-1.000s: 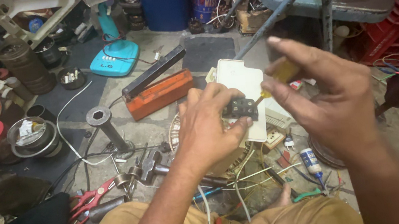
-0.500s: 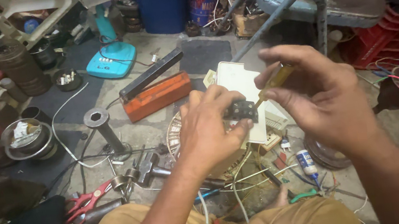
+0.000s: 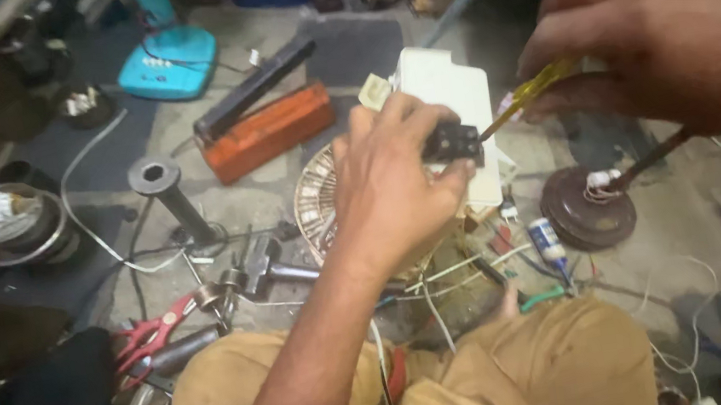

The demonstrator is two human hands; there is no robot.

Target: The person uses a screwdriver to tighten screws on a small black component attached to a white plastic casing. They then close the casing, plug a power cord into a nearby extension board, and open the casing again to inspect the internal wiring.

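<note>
Left grip: left hand (image 3: 395,179) pinched a small black switch block (image 3: 453,143) between thumb and fingers, above the floor.
Right grip: right hand (image 3: 664,42) closed on a yellow-handled screwdriver (image 3: 532,94), its tip touching the block.
Just behind: a white plastic box (image 3: 448,89).
Below: a round wound coil (image 3: 316,201).
Further left: an orange tool with black handle (image 3: 262,123) and a hammer (image 3: 253,268) on the floor (image 3: 678,216).

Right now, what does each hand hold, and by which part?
Left hand pinches a small black part by its sides; right hand holds a yellow-handled screwdriver by its handle.
</note>
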